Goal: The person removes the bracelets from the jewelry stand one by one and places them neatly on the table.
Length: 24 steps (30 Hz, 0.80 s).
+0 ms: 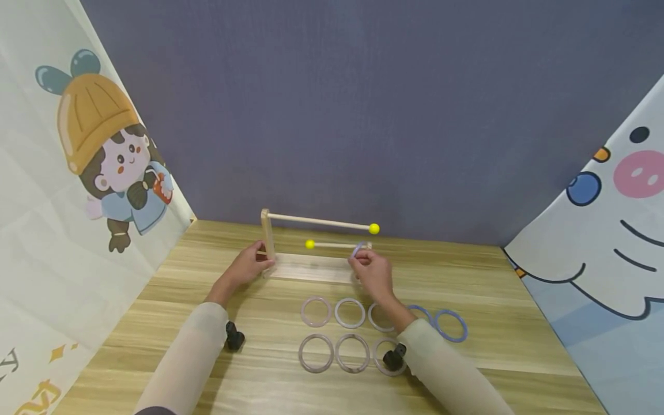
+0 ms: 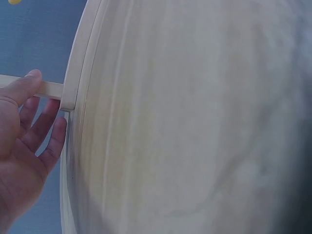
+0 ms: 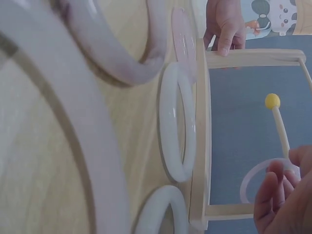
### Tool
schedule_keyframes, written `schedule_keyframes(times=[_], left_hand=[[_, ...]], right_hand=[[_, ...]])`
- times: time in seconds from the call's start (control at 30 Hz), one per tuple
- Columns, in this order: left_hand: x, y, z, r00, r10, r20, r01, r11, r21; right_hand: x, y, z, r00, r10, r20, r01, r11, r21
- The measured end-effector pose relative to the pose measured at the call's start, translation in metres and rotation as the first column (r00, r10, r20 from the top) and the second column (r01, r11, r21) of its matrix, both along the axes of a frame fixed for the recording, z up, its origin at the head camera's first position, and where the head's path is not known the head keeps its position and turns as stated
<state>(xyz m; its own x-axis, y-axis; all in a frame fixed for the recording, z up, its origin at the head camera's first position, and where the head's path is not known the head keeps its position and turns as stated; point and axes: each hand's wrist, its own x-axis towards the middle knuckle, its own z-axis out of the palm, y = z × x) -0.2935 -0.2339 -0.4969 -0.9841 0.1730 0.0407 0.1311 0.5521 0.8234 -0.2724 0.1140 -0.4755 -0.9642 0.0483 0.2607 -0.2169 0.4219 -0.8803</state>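
A wooden rack (image 1: 311, 268) stands on the table, with a post at each end and two rods tipped with yellow balls. My left hand (image 1: 249, 265) holds the foot of the left post; in the left wrist view the thumb lies on that post (image 2: 51, 89) with fingers behind it. At the other end, my right hand (image 1: 374, 272) pinches a pale lavender bangle (image 1: 356, 249). This ring overlaps the lower rod (image 1: 334, 245) close to the right post, well in from its yellow ball (image 3: 272, 101). Fingers partly hide the ring and the right post.
Two rows of bangles lie in front of the rack, including a pinkish one (image 1: 316, 312), a white one (image 1: 350, 313) and a marbled one (image 1: 353, 353). Blue bangles (image 1: 451, 325) lie at right, by my sleeve. The upper rod (image 1: 321, 221) points right. A dark cloth wall (image 1: 337, 115) rises behind.
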Motion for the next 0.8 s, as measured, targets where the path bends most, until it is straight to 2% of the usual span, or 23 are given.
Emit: schedule_keyframes(times=[0.27, 0.5, 0.8], left_hand=[[-0.0002, 0.0003, 0.0009, 1.0, 0.0, -0.002, 0.0, 1.0, -0.001], [-0.0009, -0.0001, -0.0019, 1.0, -0.002, -0.007, 0.002, 1.0, 0.016], [-0.0021, 0.0007, -0.0035, 1.0, -0.004, -0.028, 0.004, 1.0, 0.011]], right_hand=[[0.0012, -0.0065, -0.0015, 0.999, -0.012, -0.051, 0.011, 1.0, -0.015], [0.0009, -0.0083, -0.0034, 1.0, 0.0, -0.019, -0.001, 0.999, -0.034], [0.0021, -0.0081, -0.0022, 1.0, -0.012, -0.022, 0.011, 0.999, -0.036]])
